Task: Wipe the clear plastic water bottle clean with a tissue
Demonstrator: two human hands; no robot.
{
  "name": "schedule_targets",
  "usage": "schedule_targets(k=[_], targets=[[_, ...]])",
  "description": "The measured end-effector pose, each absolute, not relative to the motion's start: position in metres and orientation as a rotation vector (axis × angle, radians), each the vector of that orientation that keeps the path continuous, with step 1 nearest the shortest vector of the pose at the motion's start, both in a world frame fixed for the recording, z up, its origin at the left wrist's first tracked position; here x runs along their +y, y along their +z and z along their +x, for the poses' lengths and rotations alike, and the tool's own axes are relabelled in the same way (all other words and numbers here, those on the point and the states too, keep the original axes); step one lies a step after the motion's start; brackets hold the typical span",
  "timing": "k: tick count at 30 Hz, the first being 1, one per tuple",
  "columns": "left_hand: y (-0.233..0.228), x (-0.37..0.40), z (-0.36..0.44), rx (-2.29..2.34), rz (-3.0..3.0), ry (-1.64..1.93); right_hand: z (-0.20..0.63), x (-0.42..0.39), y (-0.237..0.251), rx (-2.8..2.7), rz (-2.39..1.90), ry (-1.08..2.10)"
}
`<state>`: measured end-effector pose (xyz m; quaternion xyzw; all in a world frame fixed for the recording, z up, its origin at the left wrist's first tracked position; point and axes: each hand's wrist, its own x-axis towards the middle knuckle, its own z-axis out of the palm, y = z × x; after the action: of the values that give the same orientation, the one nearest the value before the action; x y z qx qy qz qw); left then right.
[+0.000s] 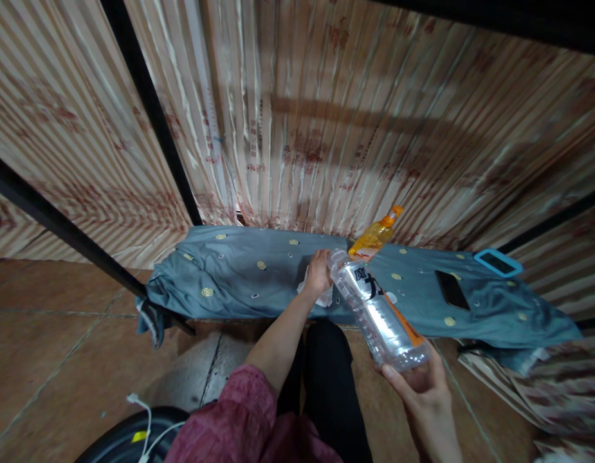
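A clear plastic bottle with a silver and orange label is tilted in front of me, its open-looking neck toward the upper left. My right hand grips it by the base, thumb on the near side. Near the bottle's neck, my left hand is closed over a crumpled white cloth or tissue at the table. Its fingertips are partly hidden. Just behind the bottle stands a pump bottle of yellow liquid with an orange top.
A grey-green patterned cloth covers the narrow table. On its right side lie a dark phone and a blue-framed device. Black metal posts and striped curtains surround it. A black round object with white cables sits lower left.
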<state>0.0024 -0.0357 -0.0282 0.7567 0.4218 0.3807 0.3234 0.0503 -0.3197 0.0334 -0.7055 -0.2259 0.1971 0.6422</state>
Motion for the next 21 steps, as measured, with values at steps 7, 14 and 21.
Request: schedule_targets(k=[7,14,21], targets=[[-0.029,-0.034,0.002,1.087,2.002,0.987,0.053,-0.32,0.029,-0.506,-1.575,0.494],[-0.028,-0.035,0.003,1.11,1.993,0.983,0.055,-0.32,0.026,-0.515,-1.55,0.506],[-0.027,-0.035,0.002,1.115,2.021,0.96,0.052,-0.318,0.03,-0.51,-1.551,0.497]])
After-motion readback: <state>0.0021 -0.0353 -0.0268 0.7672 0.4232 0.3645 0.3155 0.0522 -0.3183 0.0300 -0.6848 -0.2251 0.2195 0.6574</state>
